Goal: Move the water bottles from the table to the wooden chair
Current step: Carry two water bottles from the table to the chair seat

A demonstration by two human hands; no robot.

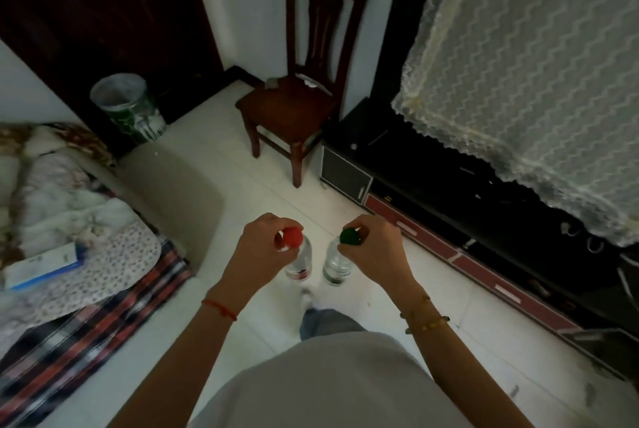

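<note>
Left hand (pixel 257 248) grip closed on red-capped clear plastic bottle (pixel 298 256), right hand (pixel 371 246) on green-capped one (pixel 337 260); dark wooden chair (pixel 287 109) straight ahead, seat bare.

Your left hand (pixel 257 248) grips the red-capped bottle (pixel 298 256) by its neck, and your right hand (pixel 375 248) grips the green-capped bottle (pixel 337 260) likewise. Both hang upright, side by side above the pale tiled floor (pixel 249 185). The wooden chair (pixel 290 109) stands ahead against the wall.
</note>
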